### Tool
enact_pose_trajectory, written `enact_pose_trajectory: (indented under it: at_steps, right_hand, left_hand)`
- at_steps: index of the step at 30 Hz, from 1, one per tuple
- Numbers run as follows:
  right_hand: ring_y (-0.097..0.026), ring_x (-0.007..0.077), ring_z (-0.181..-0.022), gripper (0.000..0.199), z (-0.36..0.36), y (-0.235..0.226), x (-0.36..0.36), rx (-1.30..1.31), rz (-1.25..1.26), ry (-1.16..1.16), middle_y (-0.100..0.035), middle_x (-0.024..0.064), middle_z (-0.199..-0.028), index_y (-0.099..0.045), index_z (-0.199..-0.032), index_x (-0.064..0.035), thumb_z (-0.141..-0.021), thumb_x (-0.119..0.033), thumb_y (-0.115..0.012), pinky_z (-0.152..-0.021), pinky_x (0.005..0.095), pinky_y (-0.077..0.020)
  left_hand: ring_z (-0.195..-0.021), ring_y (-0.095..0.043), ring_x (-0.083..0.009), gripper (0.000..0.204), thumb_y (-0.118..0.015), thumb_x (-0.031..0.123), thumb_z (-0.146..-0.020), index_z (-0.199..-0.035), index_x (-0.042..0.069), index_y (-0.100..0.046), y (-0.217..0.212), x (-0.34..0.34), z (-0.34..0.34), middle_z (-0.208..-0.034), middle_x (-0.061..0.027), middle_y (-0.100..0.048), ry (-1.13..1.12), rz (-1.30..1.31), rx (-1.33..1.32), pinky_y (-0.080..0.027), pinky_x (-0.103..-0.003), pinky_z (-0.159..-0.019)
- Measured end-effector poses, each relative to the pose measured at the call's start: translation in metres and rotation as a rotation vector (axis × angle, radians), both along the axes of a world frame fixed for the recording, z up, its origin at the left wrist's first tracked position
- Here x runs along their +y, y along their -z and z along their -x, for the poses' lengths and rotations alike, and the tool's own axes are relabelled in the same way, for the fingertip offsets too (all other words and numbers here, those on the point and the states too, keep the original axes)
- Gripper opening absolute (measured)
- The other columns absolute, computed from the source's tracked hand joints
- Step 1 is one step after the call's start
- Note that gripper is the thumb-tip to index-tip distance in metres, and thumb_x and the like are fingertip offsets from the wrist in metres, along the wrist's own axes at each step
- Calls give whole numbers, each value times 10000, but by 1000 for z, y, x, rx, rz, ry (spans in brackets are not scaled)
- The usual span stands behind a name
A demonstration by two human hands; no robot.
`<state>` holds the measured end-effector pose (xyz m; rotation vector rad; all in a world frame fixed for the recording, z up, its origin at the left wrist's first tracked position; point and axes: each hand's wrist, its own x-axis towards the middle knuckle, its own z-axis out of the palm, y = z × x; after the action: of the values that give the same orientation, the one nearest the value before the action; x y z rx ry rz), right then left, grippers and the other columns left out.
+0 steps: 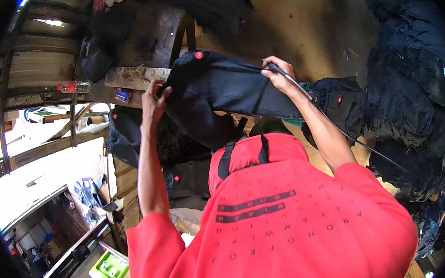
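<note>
A pair of black trousers (228,80) is held up in front of me, stretched between my two hands. A round red tag (199,55) shows near its upper edge. My left hand (154,100) is closed on the garment's left end, the fingers partly hidden behind the cloth. At the other side my right hand (280,74) is closed around a thin black hose (332,119), its thumb close to the trousers' upper edge. From that hand the hose runs along my forearm toward the lower right. Whether the right fingers also pinch cloth, I cannot tell.
Dark garments pile up high on the right (409,91); more dark cloth (129,128) lies left of the trousers. A worn wooden board (135,78) and a bottle with a red cap (74,87) are beyond my left hand. A green tray (109,270) stands lower left.
</note>
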<state>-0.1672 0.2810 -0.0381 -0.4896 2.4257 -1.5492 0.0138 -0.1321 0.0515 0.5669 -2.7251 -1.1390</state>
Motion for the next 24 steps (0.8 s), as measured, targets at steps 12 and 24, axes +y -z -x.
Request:
enact_pose_trajectory:
  at_steps: [12, 24]
  right_hand:
    - [-655, 91, -856, 240, 64, -45, 311, -45, -341, 406, -716, -16, -910, -758, -1091, -77, -874, -39, -852, -816, 280, -546]
    - [-750, 317, -1032, 311, 21, -86, 79, 264, 92, -196, -769, 147, -1098, -765, -1105, -62, -834, -133, -900, -927, 421, -591]
  left_hand:
    - [-953, -746, -399, 244, -822, 178, -978, -1106, 43, -663, 73, 342, 46, -1002, -154, -743, 97, -123, 62, -584, -457, -793]
    - [-972, -748, -398, 259, -803, 257, -974, -1141, 66, -751, 67, 180, 53, -1059, -161, -776, -204, 223, 298, -574, -475, -814]
